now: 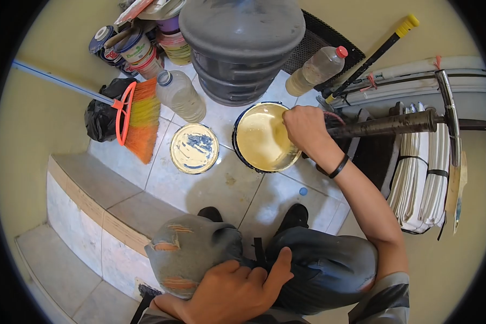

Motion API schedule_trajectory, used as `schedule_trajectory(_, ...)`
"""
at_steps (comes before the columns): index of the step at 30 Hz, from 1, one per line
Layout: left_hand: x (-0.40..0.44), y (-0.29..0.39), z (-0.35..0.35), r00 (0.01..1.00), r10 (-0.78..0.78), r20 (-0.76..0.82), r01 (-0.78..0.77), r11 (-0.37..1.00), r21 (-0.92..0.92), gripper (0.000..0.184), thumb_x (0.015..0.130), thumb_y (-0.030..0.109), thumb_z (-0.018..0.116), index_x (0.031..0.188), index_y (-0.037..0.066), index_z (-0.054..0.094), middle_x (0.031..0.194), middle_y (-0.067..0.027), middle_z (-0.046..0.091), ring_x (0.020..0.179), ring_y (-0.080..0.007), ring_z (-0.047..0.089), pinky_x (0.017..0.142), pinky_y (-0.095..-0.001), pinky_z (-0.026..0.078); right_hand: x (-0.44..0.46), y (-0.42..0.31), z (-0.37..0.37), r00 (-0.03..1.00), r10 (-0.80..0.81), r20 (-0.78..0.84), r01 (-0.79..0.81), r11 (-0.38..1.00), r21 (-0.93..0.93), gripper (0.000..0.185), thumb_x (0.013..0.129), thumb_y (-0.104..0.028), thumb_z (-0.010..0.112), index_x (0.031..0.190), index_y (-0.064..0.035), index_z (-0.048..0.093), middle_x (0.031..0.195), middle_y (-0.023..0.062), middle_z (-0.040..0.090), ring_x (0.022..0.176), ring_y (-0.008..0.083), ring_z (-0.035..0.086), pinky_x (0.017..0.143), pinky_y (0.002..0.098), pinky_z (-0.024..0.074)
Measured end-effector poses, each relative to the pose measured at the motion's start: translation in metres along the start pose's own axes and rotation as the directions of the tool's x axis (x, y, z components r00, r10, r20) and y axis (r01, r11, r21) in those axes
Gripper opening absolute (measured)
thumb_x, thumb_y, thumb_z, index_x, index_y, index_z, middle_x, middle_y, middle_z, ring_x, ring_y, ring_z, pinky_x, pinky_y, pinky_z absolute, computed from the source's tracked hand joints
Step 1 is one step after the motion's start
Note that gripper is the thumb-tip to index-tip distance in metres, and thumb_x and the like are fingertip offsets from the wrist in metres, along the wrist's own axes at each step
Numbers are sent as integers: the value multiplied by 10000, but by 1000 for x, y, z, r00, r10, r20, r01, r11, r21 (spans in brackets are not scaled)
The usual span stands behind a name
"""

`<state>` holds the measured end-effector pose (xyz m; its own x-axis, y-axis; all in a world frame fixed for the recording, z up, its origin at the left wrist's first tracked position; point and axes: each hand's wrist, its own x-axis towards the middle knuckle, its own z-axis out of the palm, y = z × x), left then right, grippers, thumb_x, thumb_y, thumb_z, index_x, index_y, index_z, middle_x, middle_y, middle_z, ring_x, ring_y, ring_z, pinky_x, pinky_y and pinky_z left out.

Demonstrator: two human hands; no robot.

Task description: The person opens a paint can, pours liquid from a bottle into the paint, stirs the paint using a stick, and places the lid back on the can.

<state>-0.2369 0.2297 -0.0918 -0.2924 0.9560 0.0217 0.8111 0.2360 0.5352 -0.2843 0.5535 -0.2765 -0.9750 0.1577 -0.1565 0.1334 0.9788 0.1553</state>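
On the tiled floor stands an open can (260, 137) of pale yellow paint with a dark rim. My right hand (308, 128) is at the can's right rim, its fingers closed and turned down over the opening; whatever they hold is hidden. My left hand (235, 289) rests over my lap, index finger stretched out, the other fingers curled, with no object visible in it. A paint-smeared round lid (194, 148) lies left of the can. Behind the lid stands a clear uncapped-looking bottle (182, 97).
A large dark water jug (237, 54) stands behind the can, with a red-capped bottle (317, 70) to its right. An orange broom (140, 121) and paint cans (137, 51) are at left. A pump (394, 125) and folded white material (424, 173) are at right. A tiled step (102, 189) borders the left.
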Motion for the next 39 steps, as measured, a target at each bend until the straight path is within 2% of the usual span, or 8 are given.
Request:
schedule_trajectory(4, -1, 2, 1, 1000, -30, 6, 30, 999, 10, 486, 989, 346, 756, 1385, 72, 691, 607, 1, 545, 499, -186, 535, 525, -335, 444, 4, -15, 18, 995, 12, -102, 12, 972, 237, 164, 931, -178, 707, 895, -70, 825, 858, 199, 782, 843, 375, 789, 718, 490, 607)
schedule_trajectory(10, 1, 2, -7, 995, -80, 52, 81, 996, -29, 485, 987, 347, 757, 1389, 83, 690, 609, 0, 553, 501, -188, 541, 529, -335, 450, -5, -25, -6, 977, -156, 146, 47, 823, 566, 170, 956, -201, 737, 1002, -64, 828, 962, 210, 786, 961, 411, 769, 850, 500, 605)
schedule_trajectory(14, 1, 1, -7, 997, -64, 49, 66, 997, -40, 485, 987, 340, 759, 1387, 74, 689, 607, -1, 550, 500, -191, 538, 528, -339, 448, -10, -9, -19, 943, -179, 281, 62, 923, 381, 177, 950, -212, 745, 997, -66, 833, 979, 195, 798, 985, 384, 780, 869, 485, 611)
schedule_trajectory(16, 1, 1, -6, 997, -57, 49, 59, 997, -41, 485, 987, 338, 759, 1386, 72, 689, 606, -1, 549, 500, -192, 537, 528, -340, 447, -7, -1, -22, 961, -72, 266, 40, 992, 124, 193, 942, -253, 759, 964, -82, 846, 940, 190, 798, 916, 395, 779, 833, 503, 609)
schedule_trajectory(23, 4, 1, -6, 996, -57, 75, 60, 997, -43, 476, 988, 339, 755, 1377, 74, 683, 604, 0, 551, 501, -191, 545, 525, -342, 450, 7, 8, 19, 964, -181, -193, 202, 975, 93, 142, 890, -156, 696, 860, -68, 803, 895, 169, 786, 794, 344, 793, 665, 448, 617)
schedule_trajectory(27, 4, 0, -7, 995, -59, 80, 62, 998, -32, 473, 992, 343, 752, 1378, 79, 684, 604, -1, 552, 502, -192, 546, 524, -343, 450, 0, 7, 28, 967, -146, -211, 163, 985, 65, 146, 882, -146, 691, 807, -61, 783, 849, 167, 782, 784, 348, 794, 649, 451, 617)
schedule_trajectory(29, 3, -2, -7, 995, -55, 80, 58, 997, -41, 473, 992, 342, 752, 1380, 80, 684, 604, -1, 553, 502, -192, 545, 524, -343, 449, -5, 10, 25, 993, -111, -48, 114, 992, 56, 163, 951, -169, 696, 913, -46, 796, 871, 180, 768, 760, 368, 769, 661, 474, 593)
schedule_trajectory(39, -2, -2, -3, 999, -17, 43, 18, 1000, -25, 482, 992, 325, 758, 1378, 46, 683, 590, 12, 509, 492, -169, 504, 518, -328, 422, -30, -15, -6, 965, -82, 247, 32, 979, 201, 210, 949, -234, 749, 901, -42, 820, 840, 222, 771, 848, 422, 775, 761, 513, 608)
